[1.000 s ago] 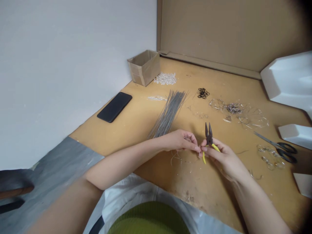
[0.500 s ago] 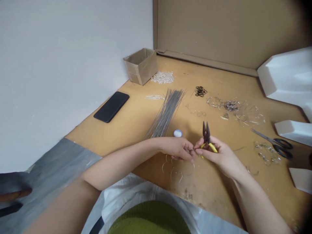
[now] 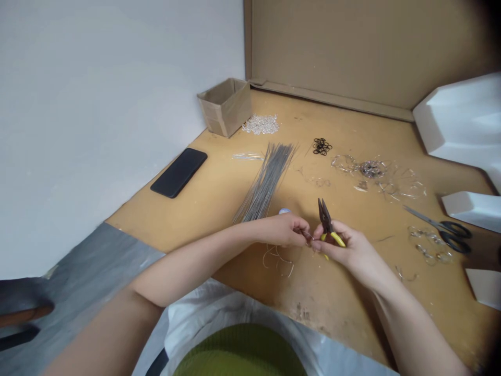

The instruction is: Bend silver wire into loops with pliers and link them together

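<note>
My left hand (image 3: 287,230) is closed on a thin wire (image 3: 309,236), whose curled loops dangle below the palm. Close by on the right, my right hand (image 3: 344,245) grips yellow-handled needle-nose pliers (image 3: 326,219), their dark jaws pointing up and away. The thumb and index finger of that hand also pinch near the wire's end. A small white and blue round object (image 3: 284,211) shows partly behind my left hand. Beyond the left wrist lies a bundle of straight grey wires (image 3: 266,183).
A phone (image 3: 179,172), a cardboard box (image 3: 226,109), clear beads (image 3: 260,124) and black rings (image 3: 321,146) lie on the table. To the right are tangled wire pieces (image 3: 371,169), scissors (image 3: 442,227), a looped wire chain (image 3: 428,245) and white foam pieces (image 3: 457,125).
The pliers have tilted left and shifted slightly down. My left hand has turned, covering more of the round object, and the dangling wire loops have swung.
</note>
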The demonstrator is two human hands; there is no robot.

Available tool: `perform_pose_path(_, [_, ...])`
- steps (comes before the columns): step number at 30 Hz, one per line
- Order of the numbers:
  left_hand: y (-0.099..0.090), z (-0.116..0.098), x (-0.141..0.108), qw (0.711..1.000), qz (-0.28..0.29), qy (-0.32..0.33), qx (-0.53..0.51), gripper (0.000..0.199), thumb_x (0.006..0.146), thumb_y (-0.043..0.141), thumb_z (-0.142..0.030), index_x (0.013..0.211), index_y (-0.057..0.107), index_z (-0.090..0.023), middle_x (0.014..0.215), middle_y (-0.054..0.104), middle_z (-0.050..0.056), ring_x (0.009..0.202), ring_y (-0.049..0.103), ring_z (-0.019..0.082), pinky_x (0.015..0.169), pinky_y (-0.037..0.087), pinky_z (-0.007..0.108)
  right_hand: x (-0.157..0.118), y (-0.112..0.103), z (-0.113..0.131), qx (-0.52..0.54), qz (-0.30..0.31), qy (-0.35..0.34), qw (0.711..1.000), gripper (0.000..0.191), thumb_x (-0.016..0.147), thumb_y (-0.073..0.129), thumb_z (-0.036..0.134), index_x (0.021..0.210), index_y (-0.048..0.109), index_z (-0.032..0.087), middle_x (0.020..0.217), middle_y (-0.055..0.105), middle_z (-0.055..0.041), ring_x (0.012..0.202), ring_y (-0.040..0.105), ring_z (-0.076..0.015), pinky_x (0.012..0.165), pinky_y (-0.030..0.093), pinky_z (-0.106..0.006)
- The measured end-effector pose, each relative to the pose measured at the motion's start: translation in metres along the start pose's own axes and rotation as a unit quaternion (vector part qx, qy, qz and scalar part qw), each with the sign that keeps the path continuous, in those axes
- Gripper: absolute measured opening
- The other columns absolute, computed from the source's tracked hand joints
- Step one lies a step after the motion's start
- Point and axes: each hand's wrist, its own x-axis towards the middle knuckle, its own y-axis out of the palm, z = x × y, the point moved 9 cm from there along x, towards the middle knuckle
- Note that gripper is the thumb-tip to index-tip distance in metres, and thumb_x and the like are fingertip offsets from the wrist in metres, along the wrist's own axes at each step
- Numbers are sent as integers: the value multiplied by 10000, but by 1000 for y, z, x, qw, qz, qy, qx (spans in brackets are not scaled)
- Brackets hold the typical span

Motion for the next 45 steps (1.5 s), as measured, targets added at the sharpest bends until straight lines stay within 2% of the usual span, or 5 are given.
perform_pose_path(6, [3,2,2,998,20,5,-65,72,719,458,-145,731,529,-142,604,521,-46,428,378,29,433,284,168,2,-1,-3,32,7,1,999,271,683,692,398,812,575,191,749,630,-11,702,560,-152,651,412,-272])
perform_pose_path(14, [-1,-2,2,999,-3,15,-42,208,670,670,-314,753,614,-132,681,548,-40,655,453,61,618,322,183,0,-9,-1,22,-49,-7,999,233,694,675,385,777,577,191,692,604,0,647,552,-144,608,411,-267])
perform_pose_path(29, [-9,1,3,996,-73,16,-42,330,645,670,-465,687,644,-139,510,410,-69,508,324,44,503,216,202,1,-15,-4,29,-105,-6,994,195,689,673,361,760,592,198,685,600,9,636,524,-131,595,385,-248])
perform_pose_path(39, [-2,3,3,995,-29,19,-90,429,784,490,-526,945,636,-155,566,532,-39,356,381,28,370,256,170,1,-21,-10,88,-116,-25,989,238,707,682,362,859,588,205,740,618,-6,725,568,-156,704,427,-285])
perform_pose_path(45, [-11,-4,2,985,-82,53,-140,293,787,539,-434,809,567,-143,702,597,-17,406,469,25,418,359,164,0,-21,-9,39,-123,-13,991,263,698,681,388,856,586,201,729,602,-7,666,537,-145,634,421,-273])
